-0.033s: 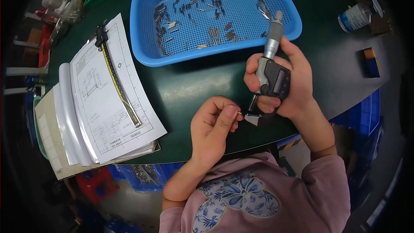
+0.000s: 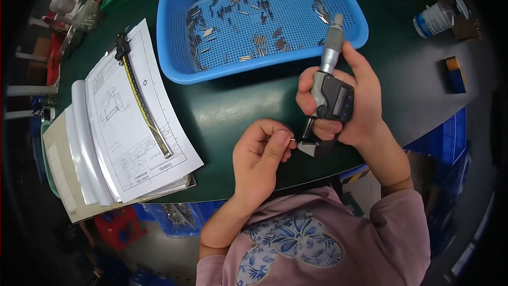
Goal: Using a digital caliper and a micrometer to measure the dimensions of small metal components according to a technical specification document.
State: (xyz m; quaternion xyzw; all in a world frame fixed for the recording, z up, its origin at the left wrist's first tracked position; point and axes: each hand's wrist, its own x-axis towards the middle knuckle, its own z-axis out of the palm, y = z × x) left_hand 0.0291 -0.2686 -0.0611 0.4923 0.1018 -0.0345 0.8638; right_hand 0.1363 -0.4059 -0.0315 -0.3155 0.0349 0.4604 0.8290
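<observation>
My right hand (image 2: 360,92) is wrapped round a digital micrometer (image 2: 330,95), its grey thimble pointing up and away and its curved frame end low, beside my left hand. Pinched between the thumb and forefinger of my left hand (image 2: 262,153) is a thin metal pin (image 2: 292,139), of which only a short tip shows. That tip lies right by the micrometer's measuring gap; whether it touches the faces is too small to tell. Beyond both hands, a blue perforated basket (image 2: 177,74) holds many small metal pins (image 2: 259,42), some shiny and some dark, lying in loose groups.
To the left, a binder of drawing sheets (image 2: 116,143) lies open with a dark caliper (image 2: 140,92) across its page. A white-and-blue bottle (image 2: 435,21) and a small orange-and-black block (image 2: 455,74) stand at right. Blue bins and a red stool (image 2: 119,228) are below the green table (image 2: 233,106).
</observation>
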